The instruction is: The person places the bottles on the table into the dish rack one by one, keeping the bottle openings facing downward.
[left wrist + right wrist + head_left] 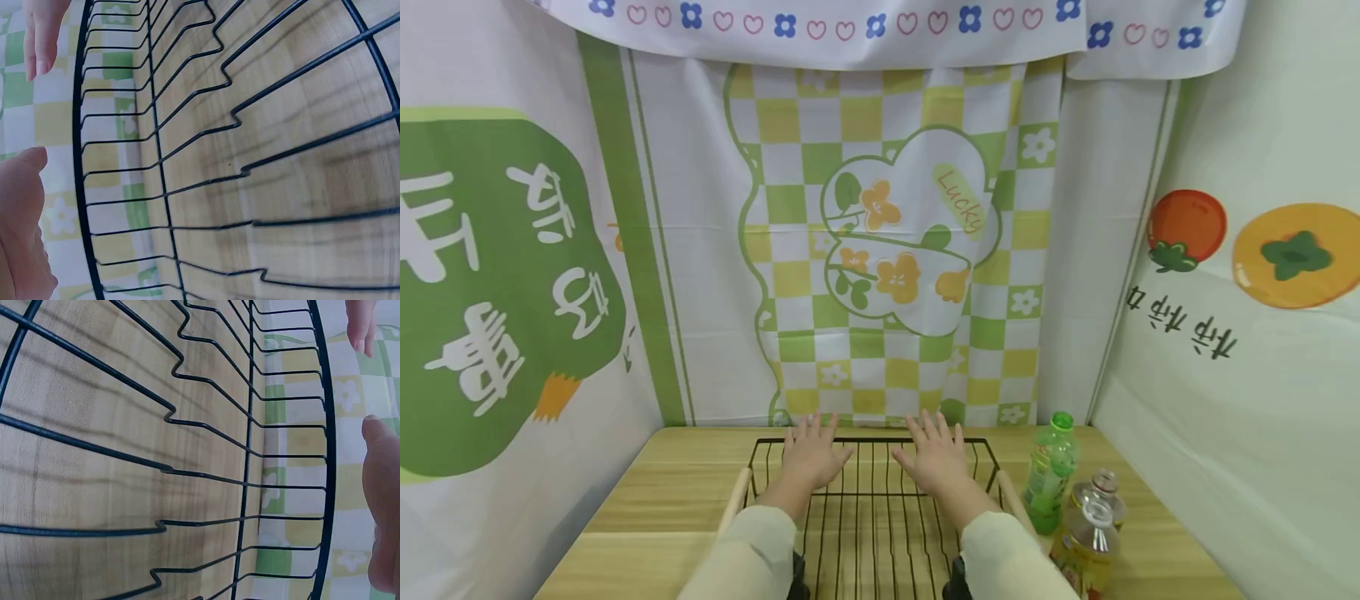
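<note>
A black wire rack (pixel 872 494) with pale wooden side rails stands on the wooden table. Over its far left part is the left hand (pixel 811 460), fingers spread and straight, palm down. The right hand (pixel 936 458) is spread the same way over the far right part. Neither hand holds anything. In the left wrist view the left hand (pixel 22 225) is beyond the rack's edge wire (pixel 79 125); in the right wrist view the right hand (pixel 382 494) is beyond the edge wire (pixel 331 437). Whether either hand touches the rack, I cannot tell.
Right of the rack stand a green bottle (pixel 1051 475) and two clear bottles with yellowish labels, one (pixel 1086 546) in front of the other (pixel 1103 485). The wooden table (pixel 647 492) ends at a checkered cloth (pixel 887 367) behind; printed cloths hang at both sides.
</note>
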A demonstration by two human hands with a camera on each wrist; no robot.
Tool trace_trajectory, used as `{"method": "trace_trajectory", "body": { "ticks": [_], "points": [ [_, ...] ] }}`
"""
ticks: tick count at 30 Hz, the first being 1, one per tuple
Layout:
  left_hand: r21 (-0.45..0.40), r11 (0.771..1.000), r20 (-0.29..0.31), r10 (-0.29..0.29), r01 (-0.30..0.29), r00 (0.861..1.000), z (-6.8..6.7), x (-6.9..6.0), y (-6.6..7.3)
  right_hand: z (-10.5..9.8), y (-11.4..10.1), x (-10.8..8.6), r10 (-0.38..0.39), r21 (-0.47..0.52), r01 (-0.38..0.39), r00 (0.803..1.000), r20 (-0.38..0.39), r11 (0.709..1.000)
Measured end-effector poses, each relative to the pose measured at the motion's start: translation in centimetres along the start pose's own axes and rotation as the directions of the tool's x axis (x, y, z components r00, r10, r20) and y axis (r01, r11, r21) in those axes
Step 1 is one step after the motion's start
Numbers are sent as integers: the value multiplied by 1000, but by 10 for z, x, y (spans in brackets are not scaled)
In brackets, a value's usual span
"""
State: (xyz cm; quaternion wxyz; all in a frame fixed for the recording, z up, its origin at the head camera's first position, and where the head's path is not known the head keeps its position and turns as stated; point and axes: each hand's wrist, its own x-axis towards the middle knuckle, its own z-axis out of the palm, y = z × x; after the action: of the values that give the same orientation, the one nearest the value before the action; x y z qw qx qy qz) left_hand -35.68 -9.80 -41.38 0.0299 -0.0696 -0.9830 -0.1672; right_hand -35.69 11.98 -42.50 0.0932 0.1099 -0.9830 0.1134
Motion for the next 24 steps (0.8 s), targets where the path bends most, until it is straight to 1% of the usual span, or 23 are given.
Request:
{"method": "trace_trajectory", "body": {
  "ticks": [4, 6, 7, 10, 14, 18, 21, 24],
  "points": [
    [-27, 1000, -12, 11, -11, 1000, -13, -3, -6, -11, 3, -3, -5, 71, 6, 1000, -9, 997],
    [-61, 998, -10, 13, -14, 1000, -21, -5, -11, -19, 5, -6, -9, 116, 12, 1000, -23, 993],
    [-92, 996, -8, 19, -19, 1000, -26, -6, -13, -23, 6, -8, -9, 139, 14, 999, -34, 990],
    [-152, 988, 14, 30, -28, 999, -39, -10, -21, -36, 12, -15, -7, 208, 22, 997, -72, 978],
    [-243, 969, 30, 64, -55, 998, -56, -20, -33, -54, 25, -28, 5, 295, 25, 995, -101, 955],
    [-331, 941, 40, 90, -71, 995, -69, -31, -47, -71, 40, -41, 21, 333, 17, 994, -109, 943],
    [-361, 930, 54, 94, -68, 994, -75, -40, -59, -80, 52, -50, 30, 342, 14, 992, -124, 940],
    [-387, 920, 67, 88, -56, 994, -78, -47, -71, -85, 62, -60, 48, 362, 5, 990, -136, 932]
  ]
}}
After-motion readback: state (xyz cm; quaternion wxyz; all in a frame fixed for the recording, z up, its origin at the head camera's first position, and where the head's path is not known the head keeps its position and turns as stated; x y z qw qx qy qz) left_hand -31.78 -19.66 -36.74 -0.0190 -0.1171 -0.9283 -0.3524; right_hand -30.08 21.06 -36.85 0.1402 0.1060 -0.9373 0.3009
